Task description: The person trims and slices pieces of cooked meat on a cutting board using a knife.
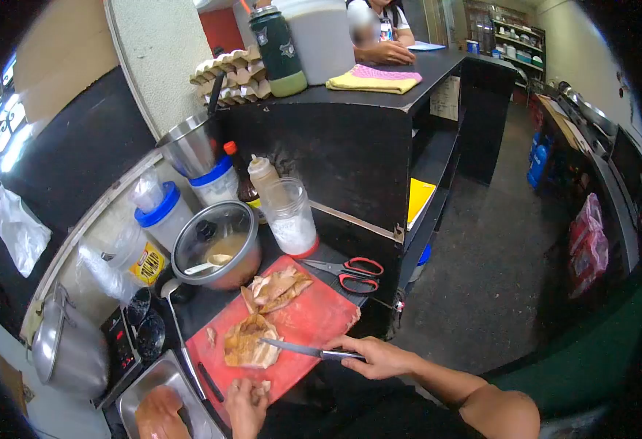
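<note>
On the red cutting board (314, 314) lie two flattened pieces of browned meat, the nearer piece (244, 350) and the farther piece (281, 287). My right hand (372, 358) is closed on the handle of a knife (295, 347), whose tip rests over the nearer piece. At the board's front edge my left hand (246, 404) has its fingers curled on a small pale scrap (265, 386). Another scrap (210, 336) lies left of the meat. A second, dark-handled knife (210, 382) rests along the board's left edge.
Red-handled scissors (357, 275) lie behind the board, beside a jar of white powder (292, 223). A glass bowl (217, 249) holds liquid and a spoon. At lower left are a metal tray (132, 399) with meat and a pot (69, 351). A person (387, 51) is behind the counter.
</note>
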Available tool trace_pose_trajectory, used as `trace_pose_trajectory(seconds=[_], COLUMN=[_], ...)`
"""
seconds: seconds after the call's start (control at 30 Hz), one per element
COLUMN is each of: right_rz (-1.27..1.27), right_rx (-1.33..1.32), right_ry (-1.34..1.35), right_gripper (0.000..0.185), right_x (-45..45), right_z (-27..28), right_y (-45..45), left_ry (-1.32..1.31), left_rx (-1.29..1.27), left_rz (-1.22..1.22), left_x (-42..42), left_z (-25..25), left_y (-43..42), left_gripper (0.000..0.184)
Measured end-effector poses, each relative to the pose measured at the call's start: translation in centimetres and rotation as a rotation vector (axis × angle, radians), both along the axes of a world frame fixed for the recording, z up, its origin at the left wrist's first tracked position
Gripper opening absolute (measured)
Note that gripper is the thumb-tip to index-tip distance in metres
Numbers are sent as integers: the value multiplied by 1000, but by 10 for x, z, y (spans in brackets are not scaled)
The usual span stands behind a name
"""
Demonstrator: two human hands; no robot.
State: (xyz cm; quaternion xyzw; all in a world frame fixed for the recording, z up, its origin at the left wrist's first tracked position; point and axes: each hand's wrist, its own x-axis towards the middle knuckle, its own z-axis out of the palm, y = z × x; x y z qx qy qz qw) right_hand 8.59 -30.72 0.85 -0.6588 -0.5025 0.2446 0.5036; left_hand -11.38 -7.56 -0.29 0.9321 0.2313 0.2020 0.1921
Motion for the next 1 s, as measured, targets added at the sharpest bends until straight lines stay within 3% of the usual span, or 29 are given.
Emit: trace_pose_trajectory(seconds=[0.13, 0.33, 0.43, 0.57, 0.63, 0.67, 0.77, 0.8, 1.0], right_rz=[-9, -28, -49, -83, -107, -125, -191, -222, -192], right_rx=[-24, 39, 134, 120, 116, 105, 144, 207, 293], right_ry=[8, -6, -102, -28, -24, -5, 53, 71, 394], right_gripper=[43, 41, 40, 38, 37, 36, 34, 34, 36], right_x=[-2, 0, 1, -3, -3, -3, -5, -7, -12], right_z=[5, 7, 0, 5, 5, 6, 8, 6, 13], right_y=[0, 3, 8, 11, 14, 15, 20, 23, 50], left_ry=[136, -212, -138, -256, -279, -289, -353, -357, -408], left_rx=[-73, -99, -92, -271, -525, -653, -653, -538, -636], left_rz=[16, -105, -48, -134, -135, -134, -172, -204, -244], left_x=[-4, 19, 28, 46, 55, 60, 77, 82, 103], left_z=[19, 25, 29, 24, 35, 41, 43, 36, 43], left_y=[-8, 2, 12, 24, 21, 20, 30, 42, 63], left_gripper=[19, 13, 10, 13, 15, 15, 17, 18, 21])
